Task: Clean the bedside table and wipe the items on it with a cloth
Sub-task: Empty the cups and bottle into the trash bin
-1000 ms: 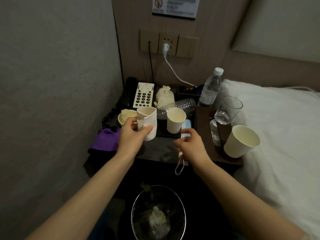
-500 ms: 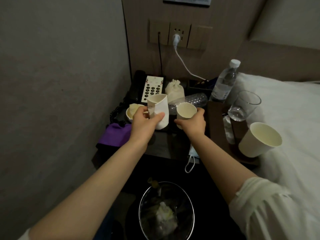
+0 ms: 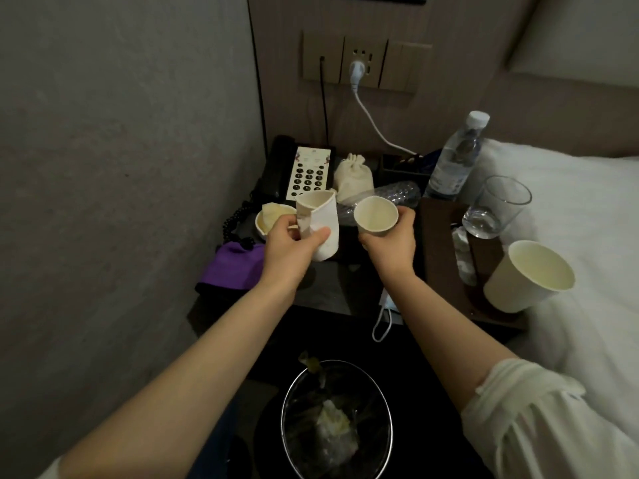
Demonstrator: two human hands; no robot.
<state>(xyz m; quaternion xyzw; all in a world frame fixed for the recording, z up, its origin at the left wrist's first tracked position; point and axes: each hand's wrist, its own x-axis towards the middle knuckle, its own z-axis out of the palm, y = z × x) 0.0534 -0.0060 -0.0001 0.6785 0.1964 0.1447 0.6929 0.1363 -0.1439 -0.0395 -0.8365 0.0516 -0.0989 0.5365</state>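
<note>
The left hand [image 3: 290, 242] grips a crumpled paper cup [image 3: 320, 226], thumb across its creased front and fingers curled behind, holding it above the bedside table [image 3: 332, 288] just in front of the telephone [image 3: 304, 174]. The right hand [image 3: 390, 242] is wrapped round a small paper cup [image 3: 375, 216] (open mouth facing the camera), to the right of the telephone and level with the crumpled one; whether it is lifted off the table cannot be told. Just left of the crumpled cup, in front of the telephone, sits a small bowl [image 3: 268, 221] with something pale in it. A purple cloth [image 3: 233, 267] lies at the table's left front corner, nearer the camera than the telephone. Right of the telephone stands a cream drawstring pouch [image 3: 352, 178], and farther right a water bottle [image 3: 456, 157], a drinking glass [image 3: 498, 205] and a large paper cup [image 3: 529, 276]. A face mask [image 3: 385, 312] hangs over the front edge, above a bin [image 3: 337, 420] on the floor.
</note>
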